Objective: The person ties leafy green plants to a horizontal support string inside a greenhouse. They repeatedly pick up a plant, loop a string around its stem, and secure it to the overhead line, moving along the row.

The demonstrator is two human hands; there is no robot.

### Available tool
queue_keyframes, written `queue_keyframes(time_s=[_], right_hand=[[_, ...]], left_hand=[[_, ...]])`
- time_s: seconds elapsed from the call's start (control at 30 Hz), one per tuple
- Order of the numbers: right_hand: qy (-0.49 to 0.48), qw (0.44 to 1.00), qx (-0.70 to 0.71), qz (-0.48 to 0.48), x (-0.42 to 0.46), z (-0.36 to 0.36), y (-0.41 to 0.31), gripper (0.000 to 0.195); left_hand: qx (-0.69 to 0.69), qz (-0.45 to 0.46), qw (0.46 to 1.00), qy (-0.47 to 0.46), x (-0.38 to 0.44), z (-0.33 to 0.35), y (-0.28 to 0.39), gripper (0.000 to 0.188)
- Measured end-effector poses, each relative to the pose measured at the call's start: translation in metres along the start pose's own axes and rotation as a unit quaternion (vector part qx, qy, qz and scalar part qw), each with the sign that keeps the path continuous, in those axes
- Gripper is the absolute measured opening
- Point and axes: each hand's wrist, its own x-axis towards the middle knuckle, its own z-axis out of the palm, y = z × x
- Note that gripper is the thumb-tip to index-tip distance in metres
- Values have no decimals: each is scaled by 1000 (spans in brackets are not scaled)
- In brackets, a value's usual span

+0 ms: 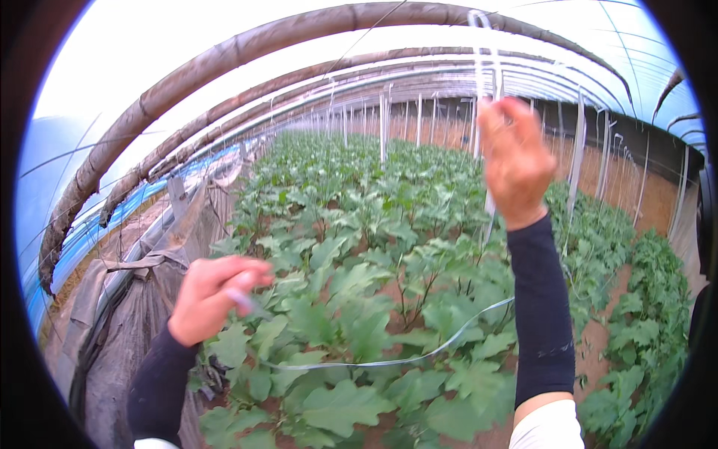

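My right hand is raised at the upper right, its fingers closed on a white plastic twine that hangs in a loop from above. My left hand is at the lower left with its fingers curled around a pale strip of twine, blurred by motion. A length of pale twine sags in a curve over the broad-leaved plants, from near my left hand to behind my right forearm. Both forearms wear dark sleeves.
Wooden poles arch overhead beneath plastic film. Worn cloth sheeting lines the left edge of the plant bed. White vertical strips and strings hang at the right, before an earthen wall. A soil path runs at the lower right.
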Motion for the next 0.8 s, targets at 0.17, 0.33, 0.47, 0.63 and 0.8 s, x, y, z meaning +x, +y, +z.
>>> queue_keyframes(time_s=[0.17, 0.33, 0.47, 0.63, 0.8], right_hand=[[-86, 990, 111, 18, -43, -22, 43, 23], [-35, 975, 213, 60, -59, -9, 60, 23], [-26, 924, 358, 131, -61, -8, 59, 19], [-58, 744, 525, 409, -55, -7, 60, 18], [-155, 692, 492, 505, -31, 44, 94, 21]], left_hand=[[-100, 194, 976, -6, 137, 131, 87, 36], [-343, 106, 932, -42, 220, 204, 145, 36], [-478, 29, 871, -109, 254, 213, 147, 19], [-284, 127, 950, 13, 260, 195, 141, 9], [-229, 71, 970, -47, 256, 167, 140, 8]])
